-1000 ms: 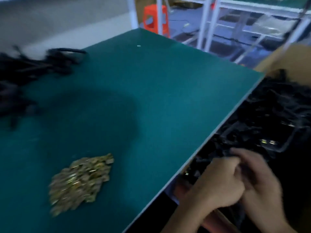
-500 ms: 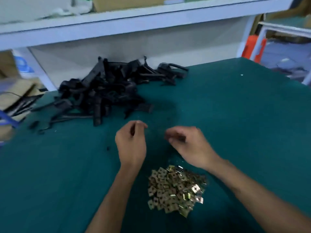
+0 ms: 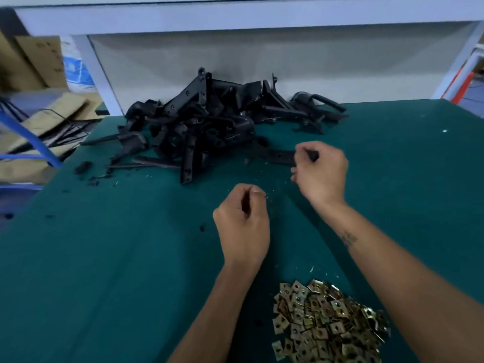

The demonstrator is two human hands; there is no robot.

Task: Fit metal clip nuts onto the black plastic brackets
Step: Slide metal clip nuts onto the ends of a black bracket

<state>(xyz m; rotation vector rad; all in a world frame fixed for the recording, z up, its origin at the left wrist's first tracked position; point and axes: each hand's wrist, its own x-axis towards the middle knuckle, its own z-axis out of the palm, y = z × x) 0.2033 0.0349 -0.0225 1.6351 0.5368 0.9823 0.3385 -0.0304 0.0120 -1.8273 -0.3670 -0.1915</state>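
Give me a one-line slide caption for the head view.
Right hand grips a black bracket by the bracket pile; left hand curled; clip nuts nearby.

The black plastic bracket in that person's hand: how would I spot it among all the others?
Start at the big heap of black plastic brackets at the back of the green table. Just right of the heap's near edge, the right hand grips one flat black bracket. It alone lies apart from the heap, in a hand.
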